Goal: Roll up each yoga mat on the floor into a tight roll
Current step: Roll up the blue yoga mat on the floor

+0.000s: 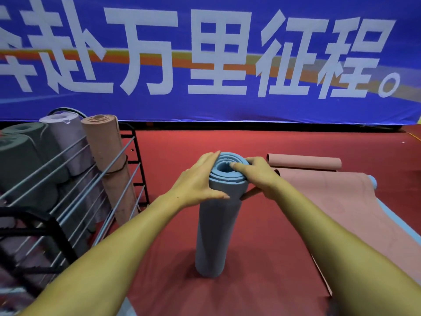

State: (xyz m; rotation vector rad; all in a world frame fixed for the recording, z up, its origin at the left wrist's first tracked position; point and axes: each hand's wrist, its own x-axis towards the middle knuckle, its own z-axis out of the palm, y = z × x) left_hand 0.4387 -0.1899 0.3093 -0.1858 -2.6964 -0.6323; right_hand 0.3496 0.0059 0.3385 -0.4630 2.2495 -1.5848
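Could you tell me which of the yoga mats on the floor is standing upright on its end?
The blue rolled mat, with both hands at its top. The pink mat lies partly unrolled on the floor.

Pink mat [337, 215] cut off at right edge — far end hidden. Rack [45, 215] cut off at left edge, low corner blurred. Right hand [259, 176] partly hidden behind blue roll [216, 224].
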